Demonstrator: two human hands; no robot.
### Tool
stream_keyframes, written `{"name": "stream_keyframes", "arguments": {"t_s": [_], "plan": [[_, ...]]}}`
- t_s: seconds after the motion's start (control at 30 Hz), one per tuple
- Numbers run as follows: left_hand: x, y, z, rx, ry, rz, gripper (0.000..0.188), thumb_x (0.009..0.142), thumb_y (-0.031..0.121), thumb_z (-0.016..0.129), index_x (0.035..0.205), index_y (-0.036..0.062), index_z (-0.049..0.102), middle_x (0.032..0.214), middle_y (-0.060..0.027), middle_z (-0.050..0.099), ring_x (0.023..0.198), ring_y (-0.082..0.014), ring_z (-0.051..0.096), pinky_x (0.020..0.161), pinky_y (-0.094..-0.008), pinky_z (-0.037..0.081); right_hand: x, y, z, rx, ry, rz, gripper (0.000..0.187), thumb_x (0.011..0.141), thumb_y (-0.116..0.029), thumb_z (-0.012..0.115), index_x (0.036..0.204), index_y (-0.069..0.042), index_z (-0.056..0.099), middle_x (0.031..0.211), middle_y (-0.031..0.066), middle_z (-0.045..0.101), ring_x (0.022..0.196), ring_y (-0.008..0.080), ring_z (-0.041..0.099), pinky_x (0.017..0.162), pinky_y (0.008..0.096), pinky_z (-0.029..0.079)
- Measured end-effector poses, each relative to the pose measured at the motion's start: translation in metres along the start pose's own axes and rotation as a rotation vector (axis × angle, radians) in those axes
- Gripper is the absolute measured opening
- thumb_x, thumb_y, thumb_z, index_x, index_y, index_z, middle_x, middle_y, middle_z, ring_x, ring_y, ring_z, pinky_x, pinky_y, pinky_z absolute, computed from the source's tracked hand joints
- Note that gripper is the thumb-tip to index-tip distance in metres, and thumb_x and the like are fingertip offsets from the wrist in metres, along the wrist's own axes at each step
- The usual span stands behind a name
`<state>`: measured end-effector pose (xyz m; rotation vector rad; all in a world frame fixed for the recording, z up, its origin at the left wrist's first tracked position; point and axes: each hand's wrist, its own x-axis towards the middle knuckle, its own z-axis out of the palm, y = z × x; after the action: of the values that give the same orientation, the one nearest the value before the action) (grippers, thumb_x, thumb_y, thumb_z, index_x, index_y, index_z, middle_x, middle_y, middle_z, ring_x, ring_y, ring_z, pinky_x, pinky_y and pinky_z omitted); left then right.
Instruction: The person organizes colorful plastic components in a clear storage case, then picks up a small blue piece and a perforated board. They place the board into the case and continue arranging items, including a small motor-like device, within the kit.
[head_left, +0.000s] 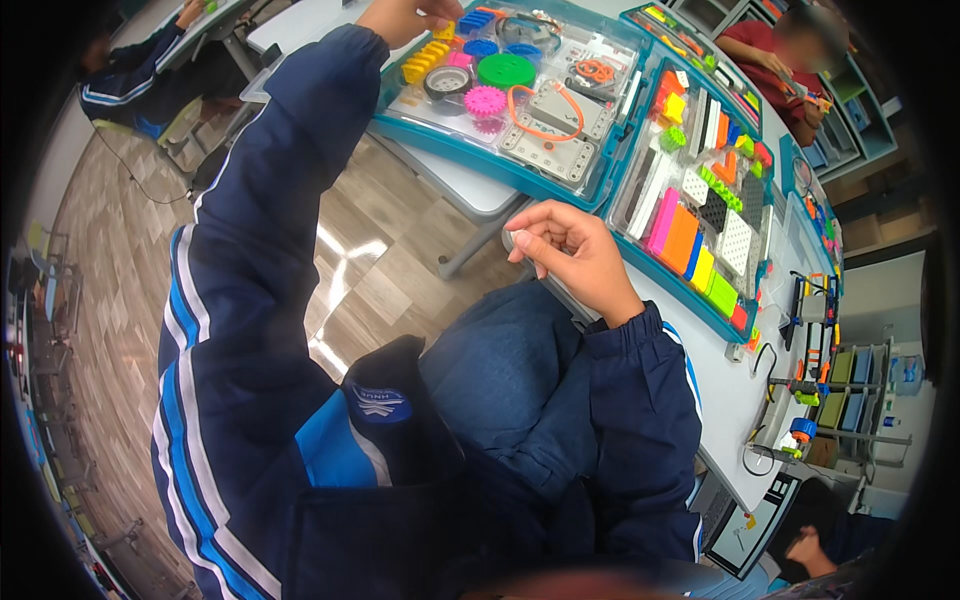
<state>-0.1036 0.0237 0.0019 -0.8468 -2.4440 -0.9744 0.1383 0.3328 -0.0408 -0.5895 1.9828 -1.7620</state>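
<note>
My left hand (pixel 408 20) reaches over the far left corner of an open teal case (pixel 450 148), close to the small yellow pieces (pixel 427 62). Its fingers are loosely bent and partly cut off by the upper edge of the view; no held piece shows. My right hand (pixel 572 256) hovers just in front of the case's near edge with thumb and fingers pinched. A tiny pale bit shows at those fingertips, too small to name. Inside the tray lie a green gear (pixel 506 70), a pink gear (pixel 486 101), a black-rimmed wheel (pixel 447 83) and an orange cable (pixel 545 135).
The case's right half (pixel 700 220) holds colourful building bricks and beams. Beyond it on the white table (pixel 735 440) stands an assembled model (pixel 808 385), with a laptop (pixel 752 525) at the lower right. Another person (pixel 770 60) handles parts across the table.
</note>
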Motion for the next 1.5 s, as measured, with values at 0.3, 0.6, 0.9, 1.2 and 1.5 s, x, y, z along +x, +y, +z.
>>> {"name": "stream_keyframes", "arguments": {"t_s": [0.3, 0.6, 0.9, 1.2, 1.5], "plan": [[-0.007, -0.012, 0.007, -0.563, 0.150, -0.229, 0.015, 0.094, 0.000, 0.059, 0.109, 0.0017, 0.061, 0.091, -0.0079, 0.062, 0.084, -0.0171, 0.066, 0.071, -0.0335, 0.061, -0.001, -0.033, 0.010, 0.685, -0.268, -0.518, 0.091, 0.085, -0.025, 0.077, 0.155, -0.008, 0.022, 0.143, 0.0326, 0.043, 0.115, 0.0379, 0.061, 0.066, 0.0368, 0.063], [-0.013, 0.007, -0.010, -0.202, 0.136, -0.116, 0.028, 0.095, 0.004, 0.064, 0.123, 0.0063, 0.061, 0.103, -0.0088, 0.071, 0.100, -0.0150, 0.068, 0.089, -0.0268, 0.052, 0.109, -0.110, -0.048, -0.303, 0.170, -0.331, 0.037, 0.090, -0.030, 0.069, 0.117, -0.004, 0.069, 0.098, 0.0125, 0.071, 0.085, 0.0160, 0.068, 0.061, 0.0260, 0.055], [-0.028, 0.023, -0.005, -0.223, 0.143, -0.106, 0.022, 0.086, -0.003, 0.070, 0.107, 0.0016, 0.068, 0.095, -0.0094, 0.072, 0.092, -0.0156, 0.070, 0.084, -0.0272, 0.056, 0.232, -0.106, -0.046, -1.054, 0.214, -0.475, 0.019, 0.083, -0.017, 0.072, 0.092, -0.001, 0.075, 0.082, 0.0189, 0.071, 0.073, 0.0306, 0.069, 0.069, 0.0383, 0.054], [-0.044, 0.020, -0.009, -0.201, 0.145, -0.081, 0.030, 0.087, 0.003, 0.072, 0.114, 0.0043, 0.061, 0.100, -0.0105, 0.072, 0.098, -0.0203, 0.069, 0.086, -0.0322, 0.055, 0.256, -0.089, -0.045, -0.959, 0.146, -0.302, 0.017, 0.082, -0.010, 0.068, 0.090, 0.003, 0.074, 0.078, 0.0159, 0.073, 0.065, 0.0219, 0.071, 0.063, 0.0315, 0.055], [-0.080, 0.030, -0.014, 0.481, -0.080, 0.120, 0.045, 0.093, 0.045, 0.062, 0.123, 0.0130, 0.070, 0.125, -0.0036, 0.068, 0.127, -0.0266, 0.052, 0.107, -0.0427, 0.039, 0.244, -0.063, -0.042, -0.679, 0.237, -0.212, 0.016, 0.083, -0.010, 0.069, 0.091, 0.003, 0.074, 0.076, 0.0120, 0.073, 0.065, 0.0145, 0.070, 0.062, 0.0271, 0.055]]}}
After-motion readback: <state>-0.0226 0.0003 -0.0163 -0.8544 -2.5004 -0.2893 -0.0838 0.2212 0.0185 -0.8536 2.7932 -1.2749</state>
